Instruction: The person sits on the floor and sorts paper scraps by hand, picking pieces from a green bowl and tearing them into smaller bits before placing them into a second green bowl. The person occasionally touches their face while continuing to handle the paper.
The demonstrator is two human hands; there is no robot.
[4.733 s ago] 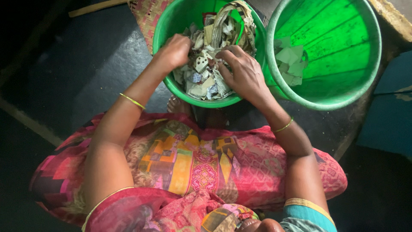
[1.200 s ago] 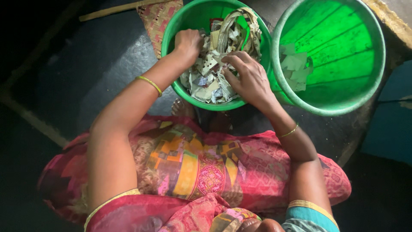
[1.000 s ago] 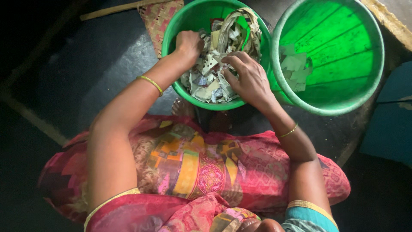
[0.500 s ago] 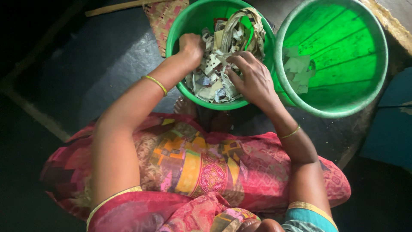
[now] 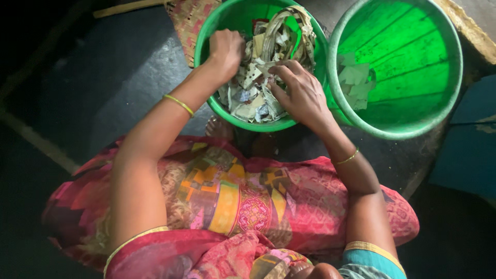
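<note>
A small green tub (image 5: 227, 114) in front of my knees is heaped with torn paper scraps (image 5: 252, 95) and long pale woven strips (image 5: 279, 28). My left hand (image 5: 226, 47) is fisted at the tub's left side, closed on scraps at the heap's edge. My right hand (image 5: 299, 93) lies on the right half of the heap, its fingers curled and pinching a scrap near the middle. Both wrists wear thin gold bangles.
A larger green tub (image 5: 413, 129) stands right of the small one, touching it, with a few pale paper pieces (image 5: 354, 82) on its left inner wall. A woven mat (image 5: 183, 20) and a wooden stick (image 5: 124, 7) lie at the back left on the dark floor.
My left hand has shifted slightly up the small tub's left side and stays fisted. My right hand stays on the heap with small finger movements. The view has drifted a little.
</note>
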